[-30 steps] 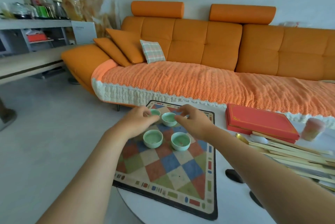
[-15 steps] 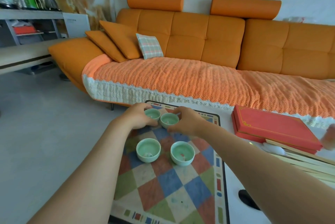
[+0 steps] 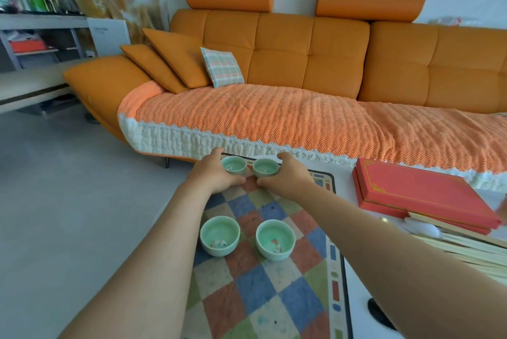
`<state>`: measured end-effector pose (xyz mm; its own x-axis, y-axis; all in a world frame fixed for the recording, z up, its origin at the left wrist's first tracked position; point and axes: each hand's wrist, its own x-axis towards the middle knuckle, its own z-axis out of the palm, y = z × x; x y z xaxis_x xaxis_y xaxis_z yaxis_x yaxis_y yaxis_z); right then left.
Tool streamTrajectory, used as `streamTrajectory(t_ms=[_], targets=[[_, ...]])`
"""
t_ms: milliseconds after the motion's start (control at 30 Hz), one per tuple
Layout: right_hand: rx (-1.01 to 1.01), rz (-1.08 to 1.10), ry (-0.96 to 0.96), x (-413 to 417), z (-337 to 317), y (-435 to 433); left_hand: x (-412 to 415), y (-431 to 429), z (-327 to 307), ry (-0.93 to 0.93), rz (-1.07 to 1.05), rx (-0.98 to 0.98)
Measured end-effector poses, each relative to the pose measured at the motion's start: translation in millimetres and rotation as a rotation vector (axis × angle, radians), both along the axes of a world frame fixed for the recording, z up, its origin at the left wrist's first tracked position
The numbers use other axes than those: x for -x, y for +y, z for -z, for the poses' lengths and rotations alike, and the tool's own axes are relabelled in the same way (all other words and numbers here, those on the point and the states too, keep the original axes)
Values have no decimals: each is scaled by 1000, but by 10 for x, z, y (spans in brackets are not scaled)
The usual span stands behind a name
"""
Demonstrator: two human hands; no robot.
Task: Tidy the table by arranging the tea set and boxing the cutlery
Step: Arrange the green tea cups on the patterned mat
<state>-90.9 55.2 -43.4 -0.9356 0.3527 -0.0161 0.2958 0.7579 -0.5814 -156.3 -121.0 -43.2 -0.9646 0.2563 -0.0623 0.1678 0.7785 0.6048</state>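
Several pale green tea cups stand on a checkered mat [image 3: 270, 308] on the white table. My left hand [image 3: 212, 175] grips the far left cup [image 3: 234, 165] at the mat's far edge. My right hand [image 3: 288, 178] grips the far right cup [image 3: 265, 167] beside it. Two more cups stand nearer me, one on the left [image 3: 220, 235] and one on the right [image 3: 275, 240], untouched. A red flat box [image 3: 419, 193] lies shut at the right, with pale chopsticks [image 3: 466, 245] and a white spoon [image 3: 424, 229] piled beside it.
An orange sofa [image 3: 301, 64] with a knitted throw runs right behind the table's far edge. Grey floor lies to the left. Dark round marks [image 3: 377, 311] show on the table near my right forearm. A shelf [image 3: 41, 36] stands at the far left.
Both hands have slid the two far cups away from me to the mat's far edge, opening a gap from the near pair. The camera has moved closer and tilted down.
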Motion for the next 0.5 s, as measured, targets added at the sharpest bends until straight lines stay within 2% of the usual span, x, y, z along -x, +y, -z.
streamTrajectory(t_ms=[200, 333, 433, 500], targets=[[197, -68, 61, -462, -169, 15, -328, -132, -212, -55, -14, 71], [199, -189, 125, -928, -260, -62, -653, -312, -411, -170, 128, 199], [237, -350, -27, -1224, -315, -112, -814, -501, -582, -355, 219, 140], [170, -441, -132, -1389, -318, -139, -935, -619, -646, -480, 301, 180]])
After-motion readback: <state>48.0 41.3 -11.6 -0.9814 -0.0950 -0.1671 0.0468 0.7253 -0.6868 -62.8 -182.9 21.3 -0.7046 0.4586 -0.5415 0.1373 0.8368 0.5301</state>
